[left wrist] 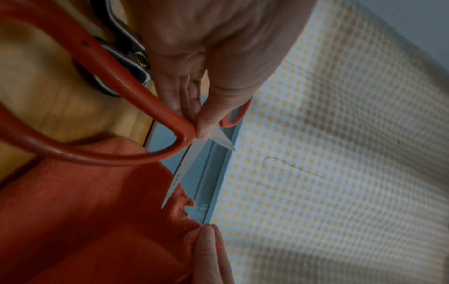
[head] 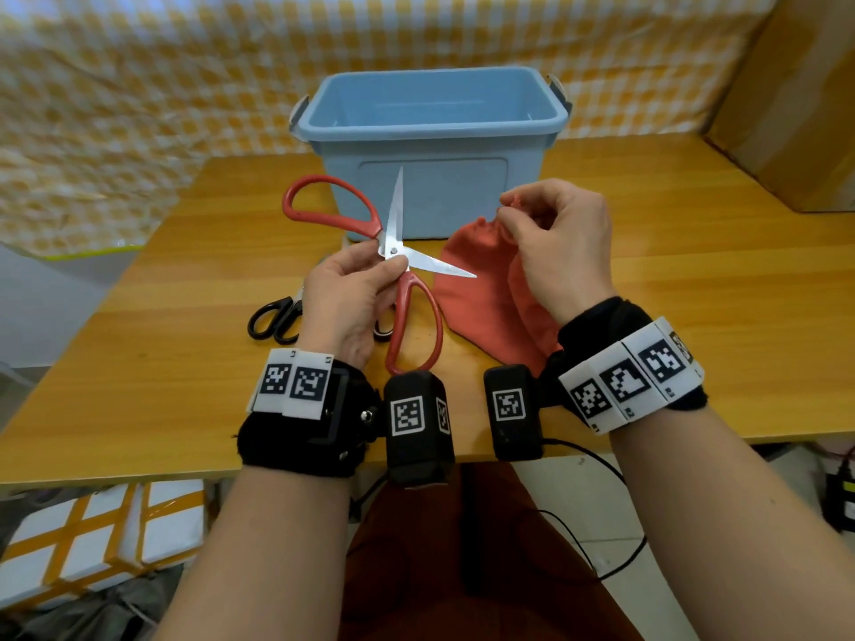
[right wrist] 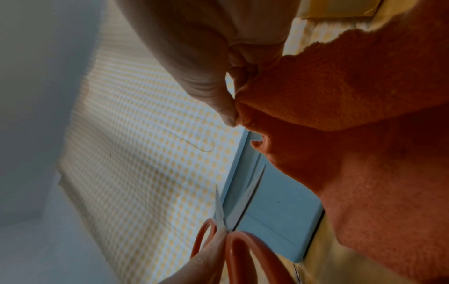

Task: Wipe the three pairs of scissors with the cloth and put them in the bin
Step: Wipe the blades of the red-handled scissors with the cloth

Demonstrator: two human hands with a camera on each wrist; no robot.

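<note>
My left hand (head: 370, 275) pinches the red-handled scissors (head: 393, 252) at the pivot and holds them above the table with the blades spread wide. In the left wrist view the red scissors (left wrist: 109, 123) fill the left side. My right hand (head: 546, 233) pinches an edge of the orange-red cloth (head: 481, 289) and lifts it; the rest hangs to the table. The cloth (right wrist: 352, 134) hangs from the thumb and fingers in the right wrist view. Black scissors (head: 273, 316) lie on the table left of my left hand. A third pair (left wrist: 126, 57), dark-handled, lies partly hidden under my left hand. The blue bin (head: 430, 145) stands behind, with nothing visible in it.
The wooden table (head: 185, 363) carries everything. A yellow checked curtain (head: 139, 85) hangs behind the bin. A cardboard box (head: 796, 108) stands at the back right. Cables (head: 601, 525) hang below the table's front edge.
</note>
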